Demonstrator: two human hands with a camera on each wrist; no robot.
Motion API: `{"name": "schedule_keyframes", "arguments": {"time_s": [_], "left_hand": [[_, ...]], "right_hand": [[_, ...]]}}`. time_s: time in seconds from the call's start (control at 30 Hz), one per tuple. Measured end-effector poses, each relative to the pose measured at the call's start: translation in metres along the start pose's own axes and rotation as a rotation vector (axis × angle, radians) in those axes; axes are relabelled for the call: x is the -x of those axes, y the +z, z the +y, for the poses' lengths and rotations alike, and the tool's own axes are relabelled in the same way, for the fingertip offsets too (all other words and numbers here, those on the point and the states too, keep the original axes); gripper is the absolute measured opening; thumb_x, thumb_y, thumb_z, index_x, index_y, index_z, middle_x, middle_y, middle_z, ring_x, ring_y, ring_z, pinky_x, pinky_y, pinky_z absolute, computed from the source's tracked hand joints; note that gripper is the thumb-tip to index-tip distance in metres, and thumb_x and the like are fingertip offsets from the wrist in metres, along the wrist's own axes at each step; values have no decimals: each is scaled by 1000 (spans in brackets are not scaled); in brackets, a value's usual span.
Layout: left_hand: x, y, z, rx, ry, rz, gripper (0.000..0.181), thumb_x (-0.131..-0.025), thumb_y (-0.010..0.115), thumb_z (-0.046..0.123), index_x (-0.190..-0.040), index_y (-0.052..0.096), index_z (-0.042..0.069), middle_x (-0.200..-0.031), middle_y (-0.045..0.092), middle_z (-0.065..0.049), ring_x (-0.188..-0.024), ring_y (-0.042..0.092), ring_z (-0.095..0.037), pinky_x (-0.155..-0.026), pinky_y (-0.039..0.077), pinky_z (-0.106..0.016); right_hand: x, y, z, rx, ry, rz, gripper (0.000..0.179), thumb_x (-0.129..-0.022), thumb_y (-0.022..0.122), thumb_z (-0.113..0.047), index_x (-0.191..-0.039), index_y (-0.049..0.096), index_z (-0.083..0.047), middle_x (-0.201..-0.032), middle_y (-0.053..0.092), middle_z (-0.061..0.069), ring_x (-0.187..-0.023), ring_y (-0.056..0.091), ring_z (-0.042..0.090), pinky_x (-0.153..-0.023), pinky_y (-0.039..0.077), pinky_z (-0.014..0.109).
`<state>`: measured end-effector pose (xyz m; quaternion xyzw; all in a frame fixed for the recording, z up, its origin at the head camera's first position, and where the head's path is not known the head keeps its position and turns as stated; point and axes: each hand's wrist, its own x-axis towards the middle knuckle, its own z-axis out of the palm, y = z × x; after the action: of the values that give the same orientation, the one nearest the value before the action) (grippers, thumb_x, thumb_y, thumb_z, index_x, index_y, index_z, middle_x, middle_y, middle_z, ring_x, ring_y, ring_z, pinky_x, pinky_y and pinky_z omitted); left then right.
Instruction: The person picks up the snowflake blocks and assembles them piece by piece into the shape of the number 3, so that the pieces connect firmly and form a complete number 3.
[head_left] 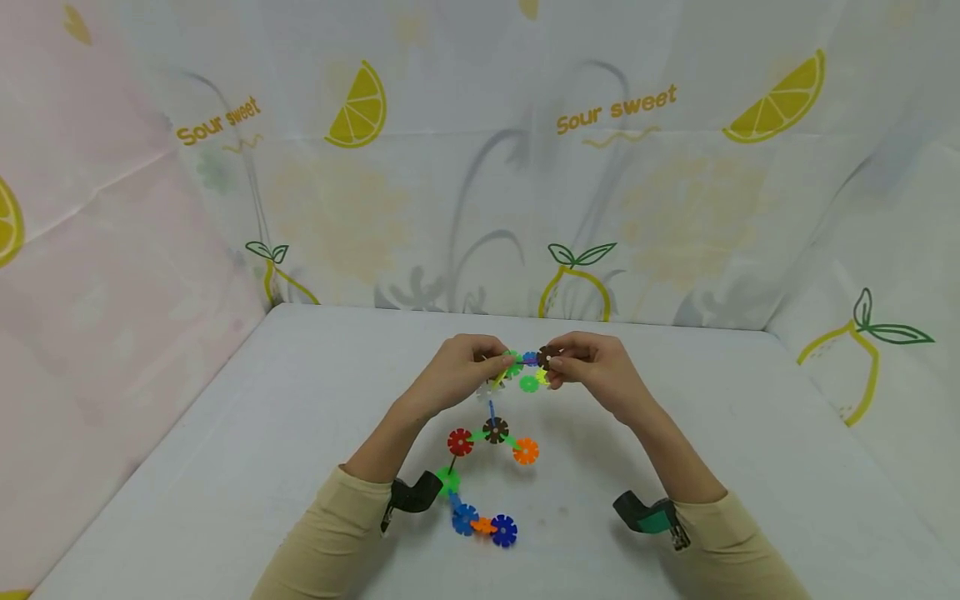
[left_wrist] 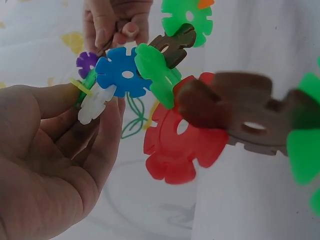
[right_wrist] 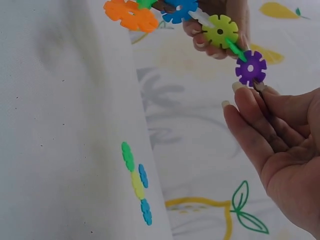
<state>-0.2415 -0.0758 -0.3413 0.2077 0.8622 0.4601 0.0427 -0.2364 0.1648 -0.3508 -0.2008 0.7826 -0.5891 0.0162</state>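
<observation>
My left hand (head_left: pixel 459 372) grips the upper part of a chain of slotted plastic snowflake discs, its thumb by a yellow disc (right_wrist: pixel 220 31) and a white disc (left_wrist: pixel 95 106). Between finger and thumb, my right hand (head_left: pixel 596 371) pinches a brown disc (head_left: pixel 547 358), seen edge-on in the right wrist view. That disc's edge meets a purple disc (right_wrist: pixel 251 68) at the chain's end. Below the hands, the chain runs through a blue disc (left_wrist: pixel 125 73), a red disc (head_left: pixel 460 442) and an orange disc (head_left: pixel 526 451) toward a dark blue disc (head_left: pixel 504 531).
Several discs lie on the white table (head_left: pixel 300 400) beyond the hands, among them a green disc (right_wrist: pixel 128 156), a yellow disc (right_wrist: pixel 137 185) and a blue disc (right_wrist: pixel 146 212). Printed cloth (head_left: pixel 465 192) forms the walls behind and at the sides.
</observation>
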Motion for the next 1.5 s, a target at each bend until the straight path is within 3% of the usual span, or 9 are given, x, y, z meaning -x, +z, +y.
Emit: {"name": "schedule_keyframes", "arguments": {"time_s": [0.13,0.37,0.57,0.8,1.5], "left_hand": [[0,2,1,-5,7,27,16,-97,63,30,-94,75,18,-82,66,2,-72,56,-16,-63,46,-29],[0,5,4,14,3,49,18,-98,63,28,-89,74,18,-76,63,1,-68,53,-16,-60,42,-28],[1,5,5,26,2,59,18,-98,63,27,-88,75,18,-75,65,1,-68,53,-16,-59,42,-29],[1,7,4,18,-9,68,18,-98,63,28,-88,75,18,-76,65,1,-69,53,-16,-60,43,-29],[0,11,3,5,-35,126,17,-97,64,23,-87,76,15,-77,68,0,-68,54,-15,-61,44,-28]], "right_hand": [[0,2,1,1,-20,24,21,-94,64,-3,-113,66,6,-96,70,28,-71,72,15,-72,61,30],[-1,5,2,41,-17,76,20,-93,65,-2,-111,67,7,-92,72,23,-68,72,15,-70,61,29],[-1,5,1,32,-25,82,18,-93,65,0,-109,67,7,-94,70,28,-66,71,15,-69,61,29],[0,7,1,46,-19,86,17,-93,65,0,-109,68,6,-91,72,22,-67,71,16,-70,61,30],[0,17,3,28,-48,152,14,-92,64,4,-105,69,6,-98,73,27,-64,71,17,-67,61,29]]}}
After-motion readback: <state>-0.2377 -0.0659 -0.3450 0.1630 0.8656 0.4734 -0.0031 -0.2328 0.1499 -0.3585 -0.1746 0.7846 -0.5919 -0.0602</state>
